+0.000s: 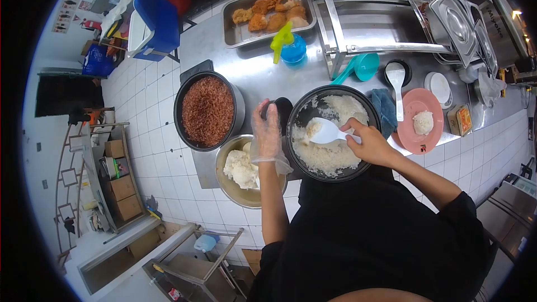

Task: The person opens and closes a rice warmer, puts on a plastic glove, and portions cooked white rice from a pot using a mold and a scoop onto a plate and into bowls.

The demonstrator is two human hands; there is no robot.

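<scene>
My left hand, in a clear plastic glove, is closed round a small black bowl beside the rice pot; the fingers hide part of it. My right hand grips a white rice paddle. The paddle's blade lies over the white rice inside the black pot, with some rice on it. Just below my left hand, a metal bowl holds a clump of white rice. Left of that hand, a second pot is full of reddish-brown rice.
A tray of fried pieces and a blue spray bottle stand at the back. To the right are a teal ladle, another white paddle, a blue cloth and a pink plate with a rice mound. A metal rack rises behind.
</scene>
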